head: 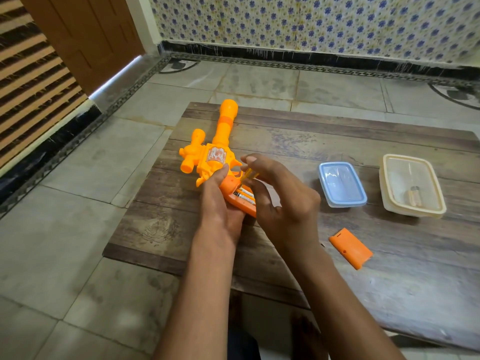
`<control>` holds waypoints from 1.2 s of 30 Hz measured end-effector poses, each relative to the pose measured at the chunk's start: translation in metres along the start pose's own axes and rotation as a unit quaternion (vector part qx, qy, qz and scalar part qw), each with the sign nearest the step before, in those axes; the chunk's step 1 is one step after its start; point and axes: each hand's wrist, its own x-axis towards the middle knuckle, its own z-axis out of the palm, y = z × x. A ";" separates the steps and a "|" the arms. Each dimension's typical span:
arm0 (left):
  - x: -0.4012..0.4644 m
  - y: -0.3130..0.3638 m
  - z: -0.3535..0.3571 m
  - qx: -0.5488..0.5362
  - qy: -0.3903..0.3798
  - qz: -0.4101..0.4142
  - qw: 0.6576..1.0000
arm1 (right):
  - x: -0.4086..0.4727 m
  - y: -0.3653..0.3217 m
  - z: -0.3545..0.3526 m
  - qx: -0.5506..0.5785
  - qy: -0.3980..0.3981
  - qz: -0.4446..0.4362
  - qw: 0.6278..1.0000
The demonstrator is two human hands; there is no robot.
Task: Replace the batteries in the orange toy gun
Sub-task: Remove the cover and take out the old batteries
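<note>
The orange toy gun point(211, 152) lies on the low wooden table point(337, 141), barrel pointing away from me. My left hand point(219, 203) grips its handle from below, with the open battery compartment facing up. Batteries point(244, 194) lie inside the compartment. My right hand point(278, 196) pinches a yellow battery point(249, 174) just above the compartment. The orange battery cover point(350, 248) lies loose on the table to the right.
A small blue-lidded box point(342, 184) and a cream plastic box point(413, 185) holding one battery stand at the right of the table. Tiled floor surrounds the table, with a door at the far left.
</note>
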 end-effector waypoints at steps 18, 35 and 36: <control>0.012 -0.008 -0.005 -0.054 0.031 0.023 0.998 | 0.071 0.033 0.029 0.123 -0.157 0.120 0.973; 0.012 -0.007 -0.002 -0.037 0.033 0.022 0.999 | 0.082 0.043 0.040 0.141 -0.140 0.191 0.961; 0.011 -0.007 -0.002 -0.040 0.034 0.020 0.998 | 0.080 0.040 0.037 0.156 -0.122 0.200 0.960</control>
